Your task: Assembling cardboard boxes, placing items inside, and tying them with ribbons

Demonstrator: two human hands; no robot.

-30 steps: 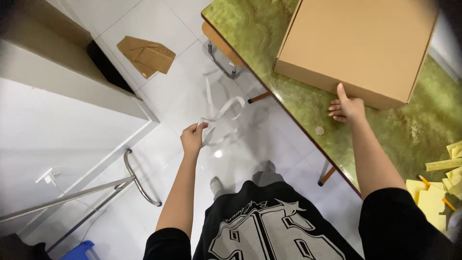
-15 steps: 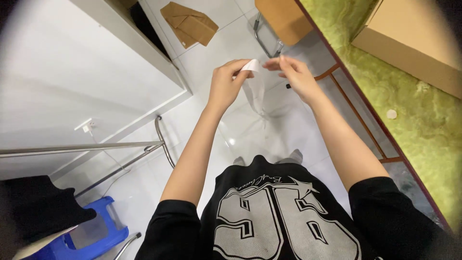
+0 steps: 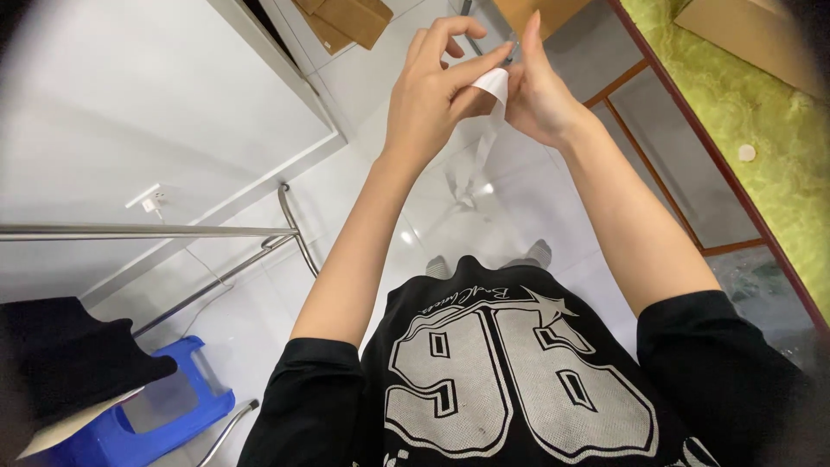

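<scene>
My left hand and my right hand are raised together in front of me. Both pinch the top of a thin clear plastic strip that hangs down between them, its upper end white and folded at my fingertips. A green-topped table runs along my right side with a cardboard box on it at the upper right.
A flattened cardboard piece lies on the white floor ahead. A metal rack rail crosses on the left above a blue plastic stool. A dark cloth sits at lower left. A white wall panel fills the left.
My right hand left the box on the table and joined the left hand. Both hands rose closer to the camera with the strip. My view swung left, away from the table.
</scene>
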